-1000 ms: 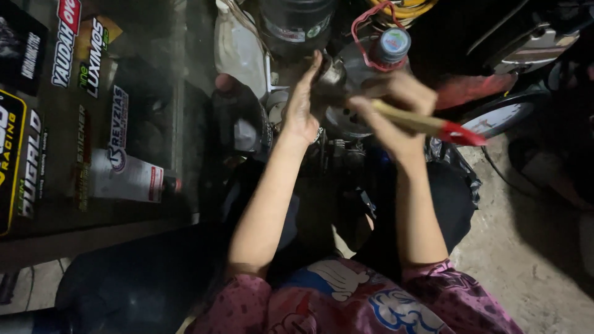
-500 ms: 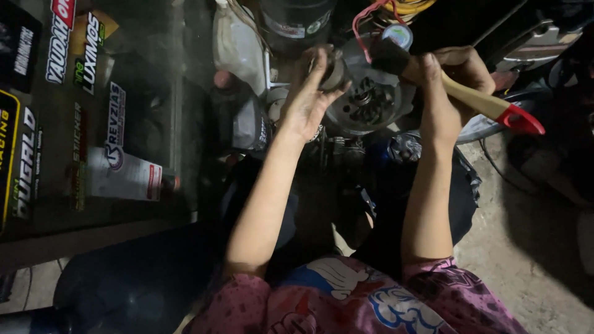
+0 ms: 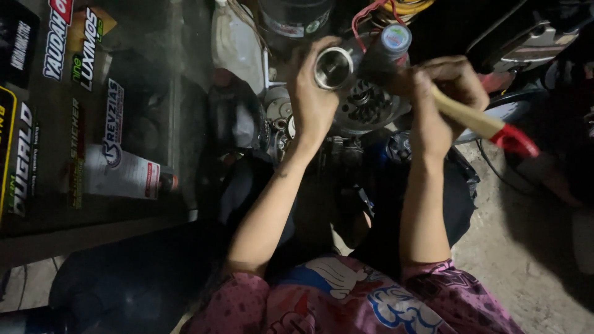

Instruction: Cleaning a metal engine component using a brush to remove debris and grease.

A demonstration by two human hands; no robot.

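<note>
My left hand [image 3: 314, 99] holds a short shiny metal cylinder [image 3: 333, 67], its open end facing up, above a round engine part [image 3: 366, 108] with gear teeth. My right hand [image 3: 447, 93] grips the wooden handle of a hammer [image 3: 476, 120] that has a red end sticking out to the right. The hammer's dark head [image 3: 377, 68] sits right beside the cylinder. A small bottle with a white cap [image 3: 395, 38] stands just behind the hammer head.
A glass cabinet with stickers [image 3: 68, 105] stands at the left, with a white spray can [image 3: 120, 176] lying inside. A dark round canister [image 3: 296, 18] and red and yellow wires [image 3: 396, 7] are at the top. Bare concrete floor [image 3: 532, 266] lies at the right.
Both hands rose and shifted right. The hammer swung from lying low across the engine part up to the cylinder, which the left hand now lifts clear with its open end showing.
</note>
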